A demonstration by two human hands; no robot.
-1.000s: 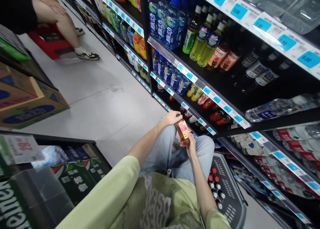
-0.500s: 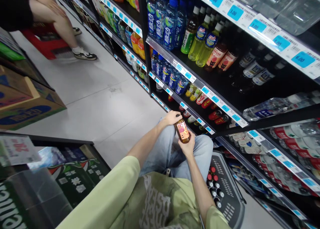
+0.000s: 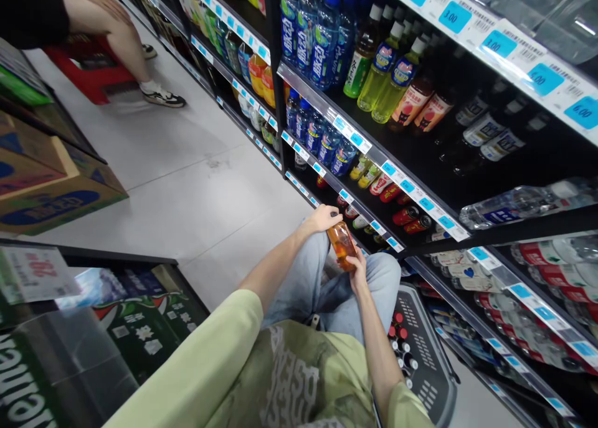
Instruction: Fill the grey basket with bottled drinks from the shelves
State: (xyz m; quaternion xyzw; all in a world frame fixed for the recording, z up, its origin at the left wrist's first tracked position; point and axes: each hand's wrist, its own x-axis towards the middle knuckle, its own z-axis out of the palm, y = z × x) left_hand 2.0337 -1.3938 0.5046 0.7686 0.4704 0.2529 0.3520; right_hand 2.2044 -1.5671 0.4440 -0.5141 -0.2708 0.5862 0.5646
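Note:
An amber drink bottle (image 3: 342,246) is held above my knees, tilted, its clear side facing me. My left hand (image 3: 322,218) is closed round its dark-capped top. Lower down, my right hand (image 3: 358,269) grips the base from the right side. Close beyond the bottle are the lower shelves, where small cans (image 3: 405,215) and blue-labelled bottles (image 3: 327,147) stand. Most of the bottle's label is turned out of sight.
A grey basket (image 3: 432,353) with several capped bottles stands at my right. Drink shelves (image 3: 374,147) run along the right side. Cartons (image 3: 60,191) and a green box stack (image 3: 149,334) are at left. Another person's leg (image 3: 116,38) shows beside a red stool (image 3: 88,73).
The bottle has been turned in my hands: its printed orange label faced me before, and now the plain amber side does. The view has shifted slightly.

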